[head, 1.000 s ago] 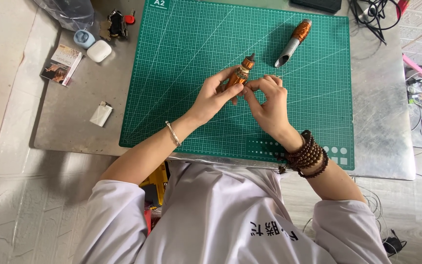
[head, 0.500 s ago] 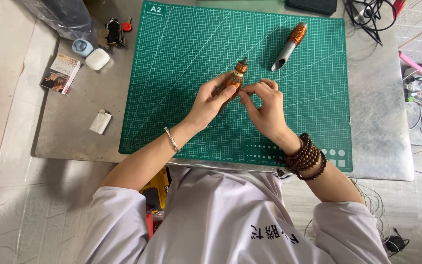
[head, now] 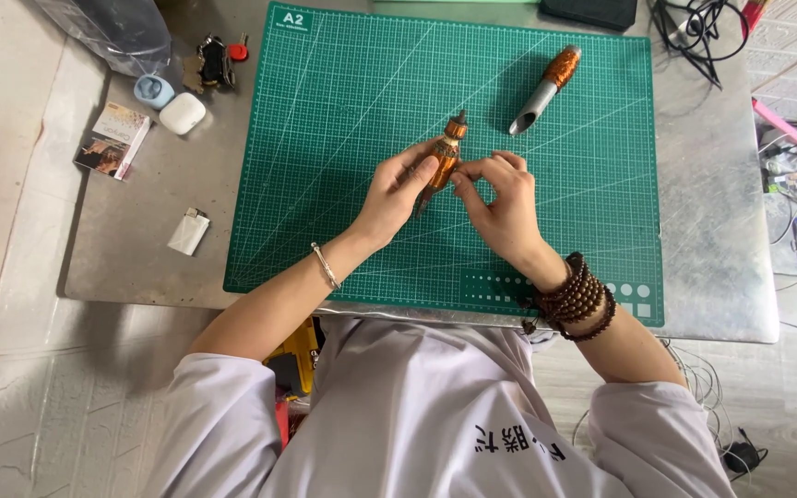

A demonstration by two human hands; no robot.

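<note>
Copper-wound part [head: 445,155] between both hands' fingertips [head: 428,166]

Your bench [head: 712,231] is a grey metal top, and most of it is covered by a green cutting mat [head: 343,166] with a white grid. On the mat, up toward the far right, lies a grey tube with an orange coil [head: 544,89]. Left of the mat you have a white lighter [head: 188,231], a small printed box [head: 113,140], a white earbud case [head: 182,113], a pale blue case [head: 153,90] and a bunch of keys [head: 214,61]. Black cables [head: 694,23] sit at the far right corner.
</note>
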